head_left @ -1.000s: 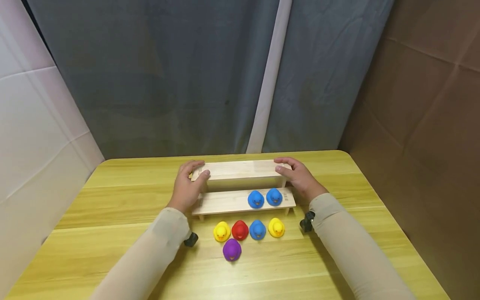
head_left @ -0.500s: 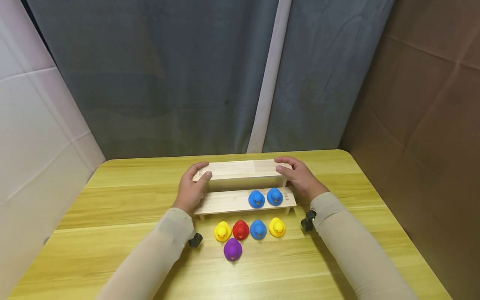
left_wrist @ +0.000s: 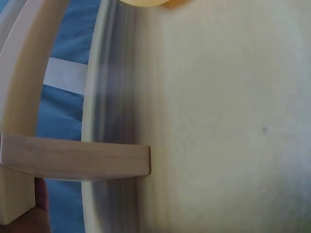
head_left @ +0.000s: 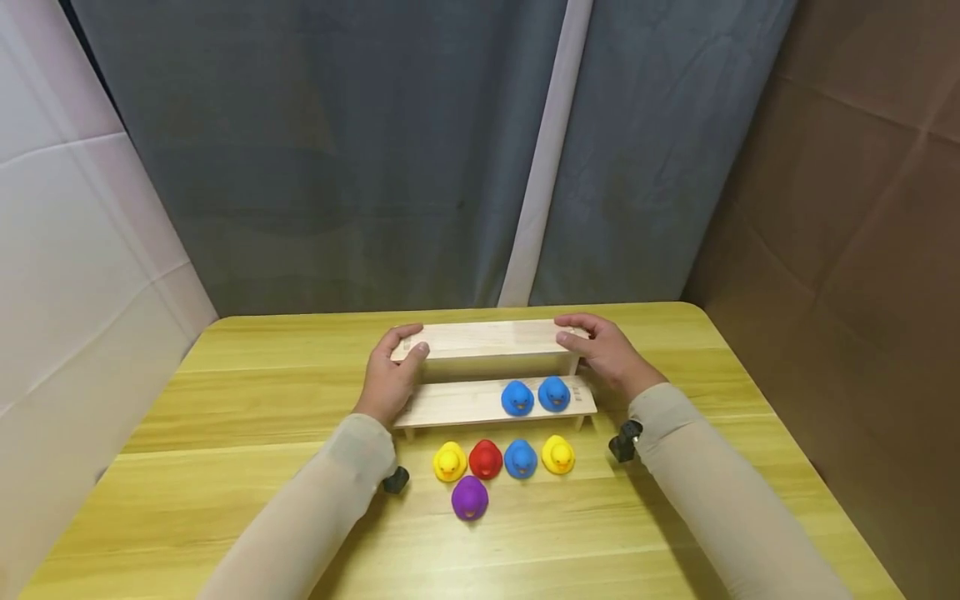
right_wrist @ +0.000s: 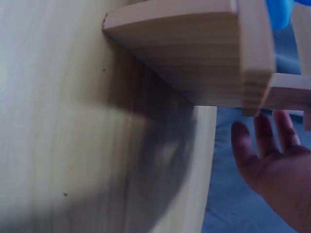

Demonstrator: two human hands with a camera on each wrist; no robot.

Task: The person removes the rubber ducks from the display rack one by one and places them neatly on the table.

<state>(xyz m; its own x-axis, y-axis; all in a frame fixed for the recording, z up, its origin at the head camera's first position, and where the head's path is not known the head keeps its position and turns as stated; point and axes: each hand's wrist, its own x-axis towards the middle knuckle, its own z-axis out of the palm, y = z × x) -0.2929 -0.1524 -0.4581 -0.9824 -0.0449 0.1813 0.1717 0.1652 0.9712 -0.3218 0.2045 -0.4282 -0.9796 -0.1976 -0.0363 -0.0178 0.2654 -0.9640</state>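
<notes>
A pale wooden two-level display shelf stands on the table. My left hand (head_left: 390, 379) holds the left end of its upper board (head_left: 491, 340), thumb over the top and fingers toward the back. At the opposite end my right hand (head_left: 611, 358) grips the same board between thumb and fingers. Two blue rubber ducks (head_left: 517, 399) sit side by side on the right part of the lower board (head_left: 450, 405). In the left wrist view, a wooden leg (left_wrist: 77, 158) shows beside a bit of my hand. In the right wrist view, my curved fingers reach the wood's end.
In front of the shelf a row holds a yellow duck (head_left: 450, 462), a red duck (head_left: 486, 459), a blue duck (head_left: 521, 459) and another yellow duck (head_left: 558, 455). A purple duck (head_left: 470, 498) sits nearer. Grey curtain (head_left: 337, 167) hangs behind the table (head_left: 225, 433).
My left hand and forearm have shifted slightly right, still at the shelf's left end. The whole head view has drifted a little. The ducks keep their places.
</notes>
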